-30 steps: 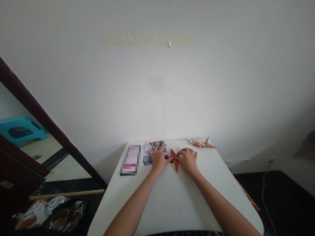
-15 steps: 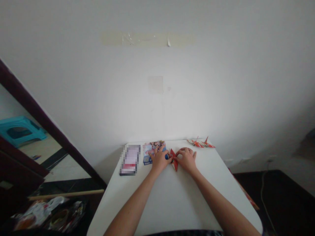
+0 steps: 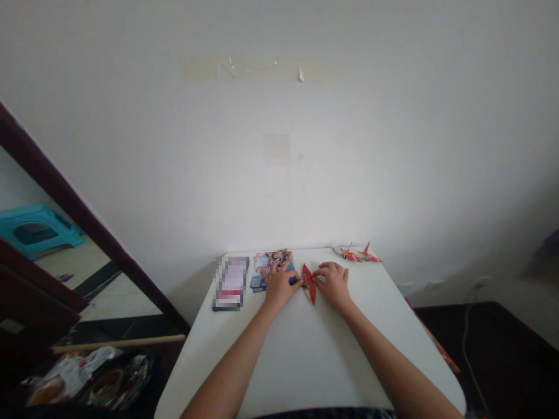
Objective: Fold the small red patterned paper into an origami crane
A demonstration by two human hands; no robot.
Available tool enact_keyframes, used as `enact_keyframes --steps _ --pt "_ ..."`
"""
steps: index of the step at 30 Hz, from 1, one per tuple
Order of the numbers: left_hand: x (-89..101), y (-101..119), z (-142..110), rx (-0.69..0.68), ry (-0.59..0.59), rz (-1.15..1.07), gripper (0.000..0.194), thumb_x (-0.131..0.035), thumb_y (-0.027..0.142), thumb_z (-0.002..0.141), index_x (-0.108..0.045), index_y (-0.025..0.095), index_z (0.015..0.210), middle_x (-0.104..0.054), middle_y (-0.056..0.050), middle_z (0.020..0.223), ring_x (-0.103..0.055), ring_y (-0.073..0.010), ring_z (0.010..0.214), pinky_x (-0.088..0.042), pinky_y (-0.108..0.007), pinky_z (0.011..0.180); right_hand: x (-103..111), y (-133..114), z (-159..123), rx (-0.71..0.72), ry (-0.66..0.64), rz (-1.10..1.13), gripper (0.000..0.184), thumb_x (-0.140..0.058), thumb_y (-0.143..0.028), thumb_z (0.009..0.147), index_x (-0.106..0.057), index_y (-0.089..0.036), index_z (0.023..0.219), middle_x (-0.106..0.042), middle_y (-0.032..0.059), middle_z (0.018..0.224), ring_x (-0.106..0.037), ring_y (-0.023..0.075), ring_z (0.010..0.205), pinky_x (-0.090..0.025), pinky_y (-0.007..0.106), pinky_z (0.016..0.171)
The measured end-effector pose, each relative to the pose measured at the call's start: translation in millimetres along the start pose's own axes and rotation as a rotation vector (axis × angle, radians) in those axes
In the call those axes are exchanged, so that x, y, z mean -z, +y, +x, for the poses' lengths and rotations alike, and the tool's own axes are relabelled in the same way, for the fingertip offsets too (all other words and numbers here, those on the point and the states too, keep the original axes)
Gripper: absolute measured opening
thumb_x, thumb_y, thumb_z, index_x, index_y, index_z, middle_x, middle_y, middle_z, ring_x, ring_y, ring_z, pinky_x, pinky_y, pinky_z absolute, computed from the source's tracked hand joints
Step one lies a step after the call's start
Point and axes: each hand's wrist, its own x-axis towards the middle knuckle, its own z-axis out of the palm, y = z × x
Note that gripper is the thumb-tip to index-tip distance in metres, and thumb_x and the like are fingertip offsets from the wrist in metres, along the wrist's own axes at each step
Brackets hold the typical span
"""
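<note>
Your red patterned folded paper (image 3: 308, 285) lies on the white desk (image 3: 301, 366), toward the far side and between your two hands, its long pointed shape running from far to near. Your right hand (image 3: 334, 283) comes in from the right with thumb and forefinger narrowed to a pinch on the paper's right edge. Your left hand (image 3: 279, 286) is at the opposite edge, thumb and forefinger close together and the other fingers spread over the printed cards (image 3: 273, 260); you cannot tell from here whether it grips the paper or only touches it. Those cards, blue with colourful figures, lie just left of the folded paper, partly under your left hand. Farther left, near the desk's left edge, you have a phone (image 3: 231, 285) lying flat, its screen blurred. In the far right corner sit two red-and-white folded paper figures (image 3: 358, 256), side by side near the wall (image 3: 393, 145). Left of the desk, plastic bags (image 3: 87, 366) lie low beside a pale stick (image 3: 131, 342), and a blue stool (image 3: 43, 224) shows beyond.
</note>
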Motion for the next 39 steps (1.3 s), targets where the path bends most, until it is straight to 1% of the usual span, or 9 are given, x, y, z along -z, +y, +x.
enact_keyframes --steps 8,11,15,21,25,29,31,35,39 --pt "3.9 -0.4 -6.6 -0.065 -0.035 0.035 0.019 -0.075 0.051 0.081 -0.076 0.036 0.093 -0.053 0.003 0.153 -0.029 -0.0412 0.149 -0.008 -0.084 0.112 8.1 9.4 -4.0 0.118 -0.091 -0.068 0.023 -0.064 -0.042 0.092 -0.074 -0.042 0.113 -0.056 0.0032 0.140 -0.031 0.0324 0.143 -0.014 0.071 0.117" --pt "3.7 0.0 -9.6 -0.072 -0.036 0.048 0.027 -0.076 0.054 0.079 -0.076 0.036 0.099 -0.053 0.000 0.154 -0.029 -0.0407 0.149 -0.007 -0.081 0.115 7.9 10.1 -5.3 0.152 -0.068 -0.093 0.024 -0.063 -0.042 0.093 -0.073 -0.043 0.115 -0.056 0.0036 0.139 -0.031 0.0323 0.145 -0.015 0.071 0.117" --pt "3.5 4.4 -9.0 -0.092 0.001 0.072 0.025 -0.072 0.049 0.084 -0.075 0.038 0.107 -0.054 -0.001 0.152 -0.031 -0.0388 0.149 -0.006 -0.079 0.117 5.9 7.2 -6.7 0.171 -0.023 -0.125 0.024 -0.062 -0.039 0.094 -0.073 -0.042 0.115 -0.058 0.0039 0.136 -0.031 0.0316 0.145 -0.012 0.070 0.119" --pt "5.1 8.1 -6.2 -0.091 0.008 0.084 0.020 -0.071 0.046 0.085 -0.079 0.037 0.102 -0.052 -0.002 0.154 -0.031 -0.0391 0.149 -0.006 -0.079 0.118 7.5 6.7 -6.5 0.138 -0.029 -0.134 0.024 -0.066 -0.044 0.092 -0.074 -0.045 0.114 -0.058 0.0044 0.135 -0.029 0.0341 0.146 -0.011 0.073 0.118" --pt "6.5 1.4 -5.5 -0.071 -0.031 0.073 0.030 -0.077 0.054 0.076 -0.078 0.039 0.102 -0.041 -0.001 0.162 -0.026 -0.0412 0.151 -0.006 -0.079 0.117 12.4 9.6 -6.7 0.160 -0.072 -0.127 0.037 -0.071 -0.053 0.084 -0.071 -0.045 0.120 -0.055 0.0044 0.140 -0.028 0.0358 0.147 -0.011 0.072 0.117" --pt "6.8 -3.1 -7.3 -0.058 -0.066 0.063 0.042 -0.080 0.058 0.072 -0.075 0.042 0.111 -0.040 -0.002 0.162 -0.026 -0.0407 0.151 -0.006 -0.080 0.116 15.3 11.8 -7.3 0.168 -0.108 -0.128 0.057 -0.077 -0.058 0.074 -0.066 -0.040 0.127 -0.052 0.0062 0.145 -0.028 0.0362 0.146 -0.015 0.071 0.117" --pt "6.2 -2.9 -8.5 -0.059 -0.060 0.058 0.045 -0.079 0.059 0.072 -0.074 0.042 0.114 -0.042 -0.003 0.161 -0.028 -0.0401 0.150 -0.007 -0.078 0.117 14.9 12.7 -7.6 0.175 -0.112 -0.128 0.061 -0.078 -0.059 0.073 -0.064 -0.037 0.129 -0.051 0.0071 0.146 -0.028 0.0363 0.146 -0.014 0.072 0.117" --pt "4.0 0.1 -9.3 -0.085 -0.006 0.048 0.045 -0.078 0.051 0.078 -0.070 0.041 0.122 -0.048 -0.004 0.156 -0.032 -0.0370 0.148 -0.011 -0.073 0.120 11.0 13.5 -7.1 0.177 -0.086 -0.126 0.059 -0.073 -0.061 0.078 -0.063 -0.035 0.129 -0.052 0.0088 0.144 -0.032 0.0355 0.144 -0.012 0.073 0.117" --pt "1.4 2.2 -8.4 -0.116 0.026 0.052 0.029 -0.072 0.039 0.086 -0.074 0.041 0.115 -0.054 -0.002 0.151 -0.035 -0.0348 0.147 -0.012 -0.072 0.121 8.0 14.4 -4.3 0.168 -0.065 -0.113 0.040 -0.062 -0.050 0.091 -0.065 -0.034 0.128 -0.055 0.0083 0.142 -0.036 0.0327 0.142 -0.015 0.070 0.118"
